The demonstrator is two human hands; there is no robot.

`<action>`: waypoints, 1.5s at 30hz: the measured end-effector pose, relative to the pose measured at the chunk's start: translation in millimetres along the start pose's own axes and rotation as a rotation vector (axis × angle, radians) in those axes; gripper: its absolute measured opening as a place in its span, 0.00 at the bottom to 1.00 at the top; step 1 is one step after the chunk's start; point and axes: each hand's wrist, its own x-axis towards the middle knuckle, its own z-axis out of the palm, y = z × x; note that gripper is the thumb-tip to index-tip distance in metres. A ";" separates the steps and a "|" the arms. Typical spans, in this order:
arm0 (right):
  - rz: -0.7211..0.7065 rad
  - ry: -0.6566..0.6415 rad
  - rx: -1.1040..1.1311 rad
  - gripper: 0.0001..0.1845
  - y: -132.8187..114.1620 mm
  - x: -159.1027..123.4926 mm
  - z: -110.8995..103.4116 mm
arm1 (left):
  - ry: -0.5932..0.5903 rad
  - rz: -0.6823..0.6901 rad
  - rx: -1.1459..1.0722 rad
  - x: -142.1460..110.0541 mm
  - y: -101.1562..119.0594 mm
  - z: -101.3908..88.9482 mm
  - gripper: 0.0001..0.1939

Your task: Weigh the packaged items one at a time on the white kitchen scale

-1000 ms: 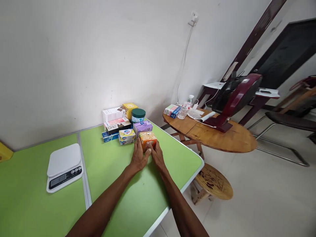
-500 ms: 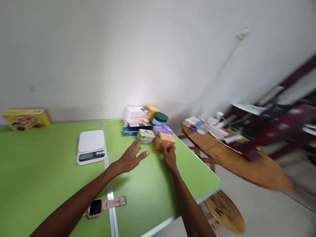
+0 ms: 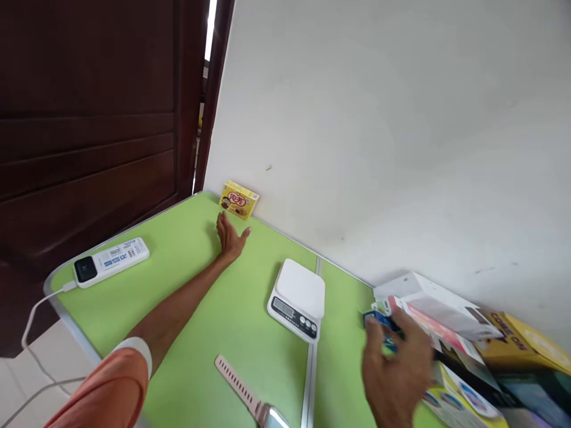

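My left hand [image 3: 231,239] reaches toward a yellow snack box [image 3: 239,200] that stands against the wall. Its fingers are spread, and nothing is in them. On the right, my right hand [image 3: 396,365] is smeared by motion, in front of a blue box [image 3: 381,327] at the end of the box pile. Whether it touches that box I cannot tell. Behind it lie a white box [image 3: 435,303], a pink-and-black box [image 3: 439,330] and a yellow-and-white soap pack [image 3: 466,398].
A white kitchen scale [image 3: 300,297] sits mid-table, near the metal seam. A pink-strapped smartwatch [image 3: 250,392] lies at the front. At the left edge is a white device [image 3: 111,261] with a cable. A yellow box [image 3: 521,342] is far right; a dark door [image 3: 89,89] stands behind.
The view has swung left. My right hand has let go of the orange pack and moved to the left end of the pile. My left hand has gone out to the yellow snack box.
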 end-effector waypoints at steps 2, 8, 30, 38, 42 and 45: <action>-0.003 -0.129 0.102 0.33 -40.0 19.2 43.3 | -0.015 -0.059 0.006 26.9 -17.4 8.5 0.61; 0.193 -0.590 0.453 0.41 -98.0 59.2 178.8 | -0.008 -0.060 -0.054 97.2 -41.8 21.2 0.69; 0.345 -0.626 0.447 0.25 -94.1 87.3 339.9 | -0.014 0.037 0.140 82.9 -52.0 -1.2 0.38; 0.196 -0.636 0.358 0.20 -117.5 58.1 233.5 | 0.139 0.011 -0.036 -18.2 -14.2 -44.7 0.27; 0.094 -0.486 0.285 0.28 -91.3 62.3 149.0 | 0.008 0.186 -0.167 -70.1 29.3 -42.8 0.31; 0.166 -0.418 0.254 0.34 -54.5 57.6 90.9 | -0.181 0.320 -0.217 -102.3 60.0 -35.0 0.32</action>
